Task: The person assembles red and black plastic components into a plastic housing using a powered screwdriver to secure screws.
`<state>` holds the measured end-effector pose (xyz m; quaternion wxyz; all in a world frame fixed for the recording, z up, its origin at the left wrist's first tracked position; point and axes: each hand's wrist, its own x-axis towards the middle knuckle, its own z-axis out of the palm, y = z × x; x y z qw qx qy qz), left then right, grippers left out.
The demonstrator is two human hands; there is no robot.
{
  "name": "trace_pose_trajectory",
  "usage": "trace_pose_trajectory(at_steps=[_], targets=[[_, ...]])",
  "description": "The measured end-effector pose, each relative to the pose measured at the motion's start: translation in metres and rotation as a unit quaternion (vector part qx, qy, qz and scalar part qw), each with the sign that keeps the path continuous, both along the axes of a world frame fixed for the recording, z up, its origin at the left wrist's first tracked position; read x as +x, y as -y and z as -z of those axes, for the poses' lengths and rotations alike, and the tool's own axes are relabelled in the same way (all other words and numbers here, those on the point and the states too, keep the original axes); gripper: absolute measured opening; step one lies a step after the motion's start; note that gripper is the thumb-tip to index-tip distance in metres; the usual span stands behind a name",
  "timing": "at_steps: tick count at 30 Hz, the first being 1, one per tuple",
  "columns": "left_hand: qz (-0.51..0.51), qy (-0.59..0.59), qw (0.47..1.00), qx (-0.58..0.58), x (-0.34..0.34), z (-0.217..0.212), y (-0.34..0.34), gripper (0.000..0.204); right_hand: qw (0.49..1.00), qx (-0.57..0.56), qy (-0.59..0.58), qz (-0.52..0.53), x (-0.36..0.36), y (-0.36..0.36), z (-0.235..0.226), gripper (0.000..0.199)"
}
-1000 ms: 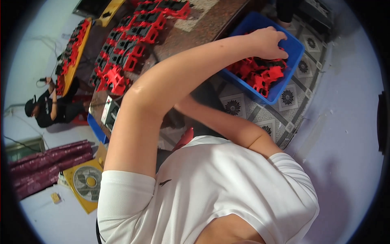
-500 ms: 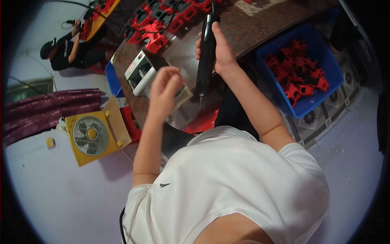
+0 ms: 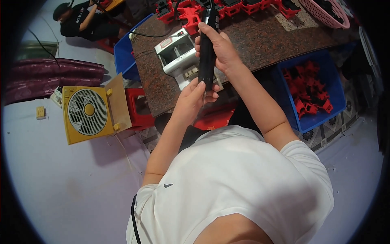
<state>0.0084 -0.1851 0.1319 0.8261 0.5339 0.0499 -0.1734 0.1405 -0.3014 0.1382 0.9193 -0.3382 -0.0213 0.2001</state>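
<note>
A black electric screwdriver (image 3: 207, 57) hangs upright at the table's near edge, its thin bit pointing down toward me. My right hand (image 3: 222, 48) is wrapped round the upper part of its body, thumb along the front. Lower down, my left hand (image 3: 191, 97) is closed round the nose end, just above the bit; whether a screw sits on the tip is too small to tell. Beside the tool, on the table, stands a white screw feeder (image 3: 172, 46) with a red switch, partly hidden by the screwdriver and my left hand.
Red and black plastic parts (image 3: 231, 7) line the far side of the speckled table (image 3: 260, 40). A blue bin (image 3: 315, 122) of red parts stands at right, a pink basket (image 3: 344, 20) behind it. At left are a yellow fan (image 3: 88, 110), a red stool (image 3: 138, 105), another blue bin (image 3: 126, 55) and a seated co-worker (image 3: 79, 20).
My left hand has moved from beside the feeder to the screwdriver's lower end and closed on it. My right hand keeps its hold. The view has shifted, showing more of the table's right side.
</note>
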Motion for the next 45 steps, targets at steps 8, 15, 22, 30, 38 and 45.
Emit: trace_pose_trajectory(at_steps=[8, 15, 22, 30, 38, 45], targets=[[-0.001, 0.024, 0.998, -0.064, -0.018, 0.001, -0.034, 0.028, 0.995, -0.076, 0.065, -0.022, -0.020, -0.036, -0.020, 0.040], [-0.022, 0.043, 0.996, -0.077, -0.032, -0.005, -0.050, 0.027, 0.987, -0.124, 0.079, -0.064, -0.028, -0.062, -0.032, 0.041], [-0.035, 0.056, 0.996, -0.067, -0.039, -0.003, -0.058, 0.027, 0.984, -0.136, 0.089, -0.073, -0.032, -0.077, -0.038, 0.040], [0.009, 0.048, 0.991, -0.126, -0.033, 0.000, -0.059, 0.031, 0.986, -0.130, 0.075, -0.078, -0.030, -0.070, -0.038, 0.039], [0.043, 0.027, 0.989, -0.139, -0.027, 0.002, -0.053, 0.037, 0.986, -0.140, 0.069, -0.061, -0.031, -0.063, -0.038, 0.044], [0.076, 0.004, 0.980, -0.184, -0.026, 0.000, -0.053, 0.036, 0.988, -0.119, 0.062, -0.081, -0.029, -0.060, -0.033, 0.047]])
